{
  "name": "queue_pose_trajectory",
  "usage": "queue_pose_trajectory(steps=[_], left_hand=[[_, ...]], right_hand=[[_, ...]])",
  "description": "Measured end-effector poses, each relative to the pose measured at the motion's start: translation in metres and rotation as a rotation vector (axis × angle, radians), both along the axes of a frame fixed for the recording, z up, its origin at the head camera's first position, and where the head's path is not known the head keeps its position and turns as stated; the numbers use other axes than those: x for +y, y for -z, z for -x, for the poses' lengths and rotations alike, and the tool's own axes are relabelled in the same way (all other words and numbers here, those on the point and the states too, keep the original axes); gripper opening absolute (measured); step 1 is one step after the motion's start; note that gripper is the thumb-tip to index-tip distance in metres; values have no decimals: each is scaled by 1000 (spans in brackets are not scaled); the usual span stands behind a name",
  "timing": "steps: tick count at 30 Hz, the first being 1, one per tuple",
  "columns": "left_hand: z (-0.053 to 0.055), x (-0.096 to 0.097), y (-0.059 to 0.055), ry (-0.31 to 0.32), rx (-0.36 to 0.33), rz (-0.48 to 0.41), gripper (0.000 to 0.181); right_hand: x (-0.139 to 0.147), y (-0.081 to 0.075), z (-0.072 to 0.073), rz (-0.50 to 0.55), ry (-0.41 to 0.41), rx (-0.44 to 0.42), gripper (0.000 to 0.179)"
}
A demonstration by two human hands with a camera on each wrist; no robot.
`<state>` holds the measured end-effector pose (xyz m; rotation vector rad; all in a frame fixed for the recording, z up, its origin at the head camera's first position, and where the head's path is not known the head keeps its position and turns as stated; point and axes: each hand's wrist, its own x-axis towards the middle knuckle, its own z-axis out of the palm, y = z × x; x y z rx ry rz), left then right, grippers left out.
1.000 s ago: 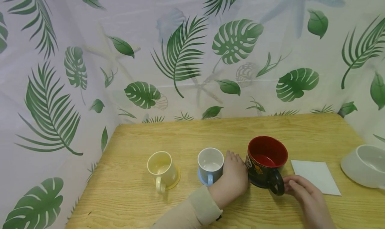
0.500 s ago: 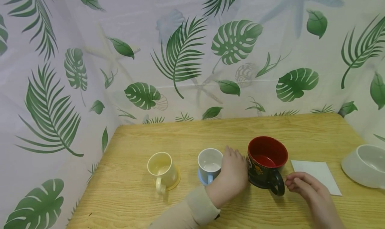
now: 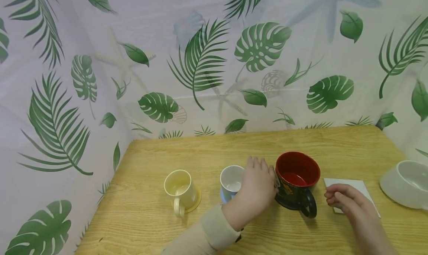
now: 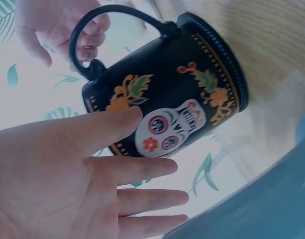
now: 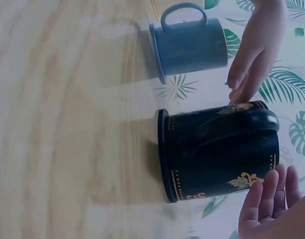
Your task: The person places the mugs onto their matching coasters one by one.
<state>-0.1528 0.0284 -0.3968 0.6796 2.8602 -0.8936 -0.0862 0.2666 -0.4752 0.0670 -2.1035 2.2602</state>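
A black mug [image 3: 291, 194] with a red inside stands upright on a dark round base. In the left wrist view, a white skull and orange flowers decorate its side. My left hand [image 3: 255, 184] is between this mug and a blue mug [image 5: 192, 47], whose inside is white. Its fingers are straight, with thumb and fingertips right at the black mug's side in the left wrist view. Right of the black mug's handle [image 3: 310, 206], my right hand [image 3: 354, 208] is apart from it, fingers relaxed and holding nothing. It overlaps a white square coaster [image 3: 356, 188] in the head view.
A yellow mug [image 3: 184, 193] stands on a yellow coaster [image 3: 198, 199] on the left. At the right edge is a white mug [image 3: 398, 190]. Behind the wooden table [image 3: 200, 151] hangs a leaf-patterned sheet [image 3: 217, 76].
My right hand has drawn away from the black mug's handle, to the right and over the white coaster. My left hand has shifted slightly up and covers more of the blue mug. The mugs stay put.
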Motion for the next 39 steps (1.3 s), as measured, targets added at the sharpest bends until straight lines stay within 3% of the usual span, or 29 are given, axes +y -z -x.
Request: queue_pose_trajectory(steps=[8, 14, 22, 31, 39], left_hand=[[-4, -5, -13, 28, 55, -83, 69], [-8, -4, -20, 24, 77, -85, 70], [-10, -4, -26, 77, 140, -121, 72], [-14, 2, -22, 197, 259, -183, 70], [-12, 13, -17, 248, 210, -210, 69]], right_hand=[[7, -5, 7, 72, -12, 84, 39], [12, -7, 10, 85, -11, 155, 42], [21, -13, 12, 109, 31, 177, 41], [32, -14, 14, 165, 54, 227, 43], [41, -13, 16, 214, 87, 216, 43]])
